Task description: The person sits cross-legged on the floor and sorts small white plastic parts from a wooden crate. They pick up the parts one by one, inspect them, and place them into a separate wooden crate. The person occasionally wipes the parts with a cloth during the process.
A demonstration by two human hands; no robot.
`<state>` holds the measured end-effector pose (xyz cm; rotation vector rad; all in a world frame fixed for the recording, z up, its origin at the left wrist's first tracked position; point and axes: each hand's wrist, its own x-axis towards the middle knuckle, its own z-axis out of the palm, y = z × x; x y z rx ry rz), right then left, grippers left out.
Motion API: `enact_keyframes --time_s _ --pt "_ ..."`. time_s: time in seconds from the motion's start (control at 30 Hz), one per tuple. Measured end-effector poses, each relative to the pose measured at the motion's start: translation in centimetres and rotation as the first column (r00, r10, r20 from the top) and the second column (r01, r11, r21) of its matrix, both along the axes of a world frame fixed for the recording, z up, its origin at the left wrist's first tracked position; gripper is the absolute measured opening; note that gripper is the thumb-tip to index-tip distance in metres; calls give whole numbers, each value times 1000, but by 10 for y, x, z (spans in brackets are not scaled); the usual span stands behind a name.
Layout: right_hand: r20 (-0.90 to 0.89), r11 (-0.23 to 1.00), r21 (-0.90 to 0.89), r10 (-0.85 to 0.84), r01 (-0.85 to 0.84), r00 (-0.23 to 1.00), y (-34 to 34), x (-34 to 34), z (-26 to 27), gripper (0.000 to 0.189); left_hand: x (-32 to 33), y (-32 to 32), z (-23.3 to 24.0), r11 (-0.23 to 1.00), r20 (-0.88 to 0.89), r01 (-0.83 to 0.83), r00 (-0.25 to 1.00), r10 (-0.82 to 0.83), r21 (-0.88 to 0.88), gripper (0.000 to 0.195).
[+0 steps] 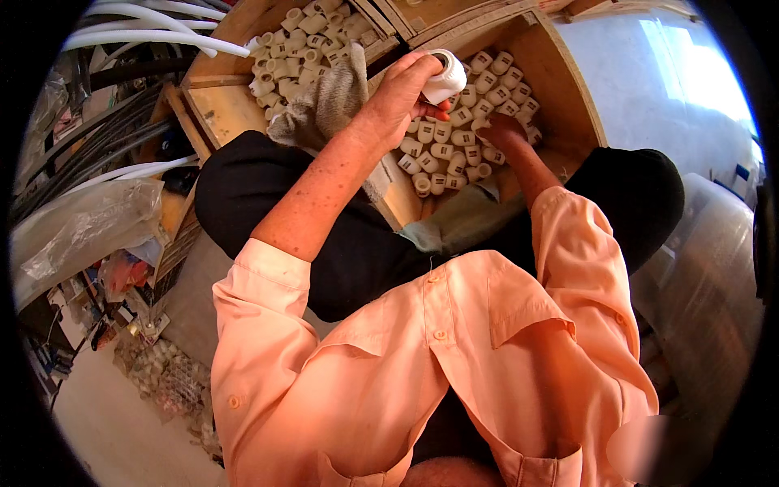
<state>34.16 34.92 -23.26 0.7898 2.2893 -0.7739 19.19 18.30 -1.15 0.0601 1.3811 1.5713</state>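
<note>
My left hand point(398, 91) is raised over a wooden box point(575, 73), holding a white plastic pipe fitting point(449, 80) with a round open socket facing up. Inside that box lies a heap of white plastic elbow fittings point(442, 150), many bearing a small dark printed label. My right hand point(506, 132) reaches down into the heap on its right side. Its fingertips are among the fittings, partly hidden and in shadow, so whether they grip one is unclear.
A second wooden box point(222, 109) at the left holds cream pipe fittings point(298, 52). A grey cloth point(331, 100) drapes over the divider. White pipes point(152, 36) and dark pipes point(91, 140) jut in at the left. Small fittings point(167, 377) lie on the floor.
</note>
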Motion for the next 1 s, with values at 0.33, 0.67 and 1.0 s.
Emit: enact_keyframes --time_s 0.33,0.67,1.0 --pt "121 992 36 117 -122 986 -1 -17 -11 60 -1 0 -9 998 14 19 1000 -18 -67 31" --pt "-46 987 -21 -163 162 986 -9 1 -22 63 2 2 -4 995 27 70 997 -68 -68 33" --pt "71 986 39 -165 163 984 -17 -5 -42 59 1 -1 -10 991 73 92 994 -85 -100 35"
